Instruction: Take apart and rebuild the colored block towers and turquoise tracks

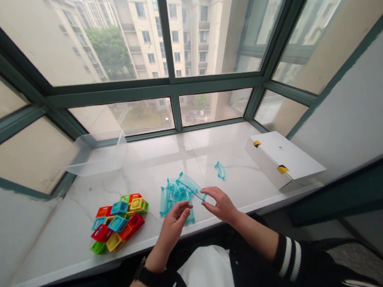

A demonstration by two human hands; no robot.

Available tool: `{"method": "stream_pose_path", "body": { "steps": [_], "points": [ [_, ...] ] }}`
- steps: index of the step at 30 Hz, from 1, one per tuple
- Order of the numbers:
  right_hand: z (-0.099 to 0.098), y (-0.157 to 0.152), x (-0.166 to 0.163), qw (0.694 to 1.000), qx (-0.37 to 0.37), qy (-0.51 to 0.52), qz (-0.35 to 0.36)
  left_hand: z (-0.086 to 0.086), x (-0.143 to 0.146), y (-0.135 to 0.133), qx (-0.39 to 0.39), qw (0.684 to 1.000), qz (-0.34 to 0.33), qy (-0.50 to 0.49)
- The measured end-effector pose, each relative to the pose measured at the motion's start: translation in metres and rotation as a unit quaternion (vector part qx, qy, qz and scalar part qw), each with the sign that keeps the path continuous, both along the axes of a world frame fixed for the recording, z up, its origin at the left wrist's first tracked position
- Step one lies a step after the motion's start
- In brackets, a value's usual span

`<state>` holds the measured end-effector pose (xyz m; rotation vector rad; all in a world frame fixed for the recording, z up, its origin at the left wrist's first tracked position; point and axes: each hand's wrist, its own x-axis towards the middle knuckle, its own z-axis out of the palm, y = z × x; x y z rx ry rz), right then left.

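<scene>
Between the thumb and fingers of my right hand [220,204] is one end of a clear blue plastic track piece [190,183], long and slightly curved. Its far end rises to the left over a pile of similar clear blue track pieces [172,193]. My left hand [176,220] is beside the front of that pile, fingers loosely bent and thumb apart from them, with nothing visible in it. A small curved blue piece [220,171] lies alone on the white sill, beyond my right hand.
Several red, yellow, green and blue plastic blocks [118,222] are heaped at the left. Behind them stands a clear plastic bin [99,155]. A white box [285,158] with yellow-black tabs sits at the right. Windows [174,87] border the marble-patterned sill [146,158].
</scene>
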<state>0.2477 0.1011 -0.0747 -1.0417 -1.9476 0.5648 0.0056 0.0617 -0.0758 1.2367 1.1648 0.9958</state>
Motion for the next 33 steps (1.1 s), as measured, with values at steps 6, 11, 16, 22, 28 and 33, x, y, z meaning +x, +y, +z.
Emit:
{"method": "stream_pose_path", "body": {
  "steps": [6, 11, 16, 22, 28, 33],
  "points": [
    [-0.016, 0.029, 0.069, 0.99, -0.008, -0.007, -0.142, 0.002, -0.042, 0.0, -0.03, 0.996, 0.081, 0.03],
    [-0.047, 0.058, 0.129, 0.958, -0.056, -0.001, -0.282, -0.004, -0.069, -0.005, -0.05, 0.989, 0.14, 0.024],
    [-0.081, 0.088, 0.161, 0.912, -0.142, -0.08, -0.377, 0.0, -0.069, -0.011, -0.056, 0.983, 0.171, 0.021],
    [-0.106, 0.109, 0.165, 0.895, -0.17, -0.126, -0.392, 0.006, -0.061, -0.014, -0.071, 0.982, 0.17, 0.033],
    [-0.12, 0.114, 0.165, 0.895, -0.173, -0.146, -0.384, 0.006, -0.06, -0.015, -0.058, 0.978, 0.197, 0.046],
    [-0.124, 0.114, 0.169, 0.902, -0.156, -0.149, -0.375, 0.003, -0.057, -0.014, -0.066, 0.979, 0.187, 0.04]
  ]
}}
